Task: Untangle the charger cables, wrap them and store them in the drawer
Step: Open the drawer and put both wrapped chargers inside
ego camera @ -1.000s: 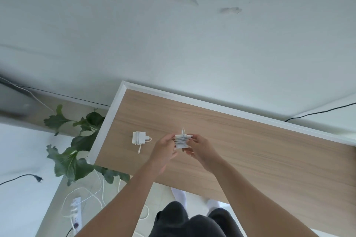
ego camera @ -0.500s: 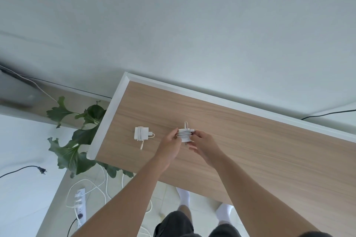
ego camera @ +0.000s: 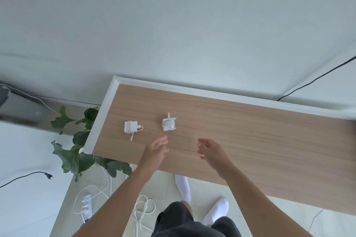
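Two white chargers lie on the wooden tabletop (ego camera: 250, 140), each with its cable wound round the body. The left charger (ego camera: 131, 127) has a short cable end trailing toward me. The right charger (ego camera: 168, 124) has a small cable loop sticking up at its far side. My left hand (ego camera: 156, 150) hovers just in front of the right charger with fingers relaxed, holding nothing. My right hand (ego camera: 210, 150) hangs over the table to the right of it, fingers loosely curled and empty. No drawer is in view.
The table has a white rim (ego camera: 102, 117) at its left and far sides, against a white wall. A leafy plant (ego camera: 77, 140) stands left of the table. On the floor lie a power strip (ego camera: 85, 208) and loose white cables (ego camera: 142, 209).
Both hands let go of the right charger, which now lies on the table, and pulled back toward me and apart. The camera view shifted slightly.
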Demonstrator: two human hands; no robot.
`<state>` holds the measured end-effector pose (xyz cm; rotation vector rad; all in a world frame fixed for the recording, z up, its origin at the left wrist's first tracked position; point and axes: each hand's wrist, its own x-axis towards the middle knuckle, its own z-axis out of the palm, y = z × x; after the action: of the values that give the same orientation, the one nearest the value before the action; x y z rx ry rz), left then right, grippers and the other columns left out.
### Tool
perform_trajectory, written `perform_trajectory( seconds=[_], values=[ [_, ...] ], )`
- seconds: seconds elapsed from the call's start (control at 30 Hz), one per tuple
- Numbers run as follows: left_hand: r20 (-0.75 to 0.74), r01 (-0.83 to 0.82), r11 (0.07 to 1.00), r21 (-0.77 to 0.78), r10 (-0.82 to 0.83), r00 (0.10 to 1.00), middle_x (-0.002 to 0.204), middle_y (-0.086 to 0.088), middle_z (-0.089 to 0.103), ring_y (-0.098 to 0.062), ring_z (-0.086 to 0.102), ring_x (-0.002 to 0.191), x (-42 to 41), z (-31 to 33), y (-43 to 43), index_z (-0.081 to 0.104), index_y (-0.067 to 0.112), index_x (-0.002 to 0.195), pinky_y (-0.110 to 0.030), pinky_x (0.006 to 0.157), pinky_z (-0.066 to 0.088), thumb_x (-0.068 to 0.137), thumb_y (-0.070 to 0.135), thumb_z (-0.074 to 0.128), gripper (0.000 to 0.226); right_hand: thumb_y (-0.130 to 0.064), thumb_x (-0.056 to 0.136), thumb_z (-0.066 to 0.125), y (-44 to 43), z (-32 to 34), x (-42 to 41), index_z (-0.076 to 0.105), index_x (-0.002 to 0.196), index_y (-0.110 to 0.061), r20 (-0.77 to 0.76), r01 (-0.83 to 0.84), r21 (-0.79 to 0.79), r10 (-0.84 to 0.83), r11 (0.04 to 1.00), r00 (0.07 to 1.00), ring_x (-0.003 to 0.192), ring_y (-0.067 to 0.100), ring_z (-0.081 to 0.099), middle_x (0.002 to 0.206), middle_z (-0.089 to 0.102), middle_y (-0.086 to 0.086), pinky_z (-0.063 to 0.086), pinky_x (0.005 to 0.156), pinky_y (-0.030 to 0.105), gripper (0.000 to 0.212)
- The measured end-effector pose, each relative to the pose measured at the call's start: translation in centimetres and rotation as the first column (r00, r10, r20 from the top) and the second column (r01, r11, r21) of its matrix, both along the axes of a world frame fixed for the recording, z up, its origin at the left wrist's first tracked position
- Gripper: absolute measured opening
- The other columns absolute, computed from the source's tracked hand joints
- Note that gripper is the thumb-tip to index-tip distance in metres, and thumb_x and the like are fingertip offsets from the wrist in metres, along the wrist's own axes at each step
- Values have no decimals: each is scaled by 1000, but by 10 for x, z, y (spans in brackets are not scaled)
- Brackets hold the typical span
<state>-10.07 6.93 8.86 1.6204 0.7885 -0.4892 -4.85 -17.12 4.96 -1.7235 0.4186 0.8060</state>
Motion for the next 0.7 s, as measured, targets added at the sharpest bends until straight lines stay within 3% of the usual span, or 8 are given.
perform_trajectory(
  seconds=[0.13, 0.37, 0.6, 0.7],
  values=[
    [-3, -11, 999, 35, 11, 1000, 138, 11, 74, -12, 77, 118, -38, 10, -20, 71, 28, 139, -29, 99, 58, 111, 14, 49, 38, -27, 109, 62, -47, 6, -35, 69, 140, -21, 2, 25, 6, -25, 1000, 1000, 113, 19, 77, 121, 77, -4, 65, 98, 40, 33],
    [-74, -77, 997, 28, 78, 994, 131, 7, 76, -18, 74, 120, -83, 7, -39, 73, 26, 133, -44, 113, 55, 113, 17, 53, 30, -27, 108, 63, -107, 3, -98, 72, 133, -23, -65, 126, -13, -127, 992, 990, 115, 18, 76, 124, 77, -2, 63, 102, 41, 27],
    [-216, 27, 998, 61, -14, 976, 128, 1, 77, -23, 74, 117, -100, -23, -34, 74, 24, 120, -47, 109, 55, 109, 15, 53, 25, -24, 108, 60, -138, -10, -152, 75, 128, -21, -110, 188, -126, -202, 974, 973, 116, 24, 74, 122, 78, 3, 62, 106, 44, 25],
    [-251, 67, 997, 46, -54, 967, 125, -1, 77, -21, 75, 114, -99, -42, -29, 72, 24, 122, -48, 112, 57, 108, 19, 60, 19, -24, 107, 61, -150, -18, -168, 71, 133, -18, -122, 282, -196, -308, 939, 943, 114, 28, 75, 119, 77, 5, 62, 106, 47, 28]
  ],
)
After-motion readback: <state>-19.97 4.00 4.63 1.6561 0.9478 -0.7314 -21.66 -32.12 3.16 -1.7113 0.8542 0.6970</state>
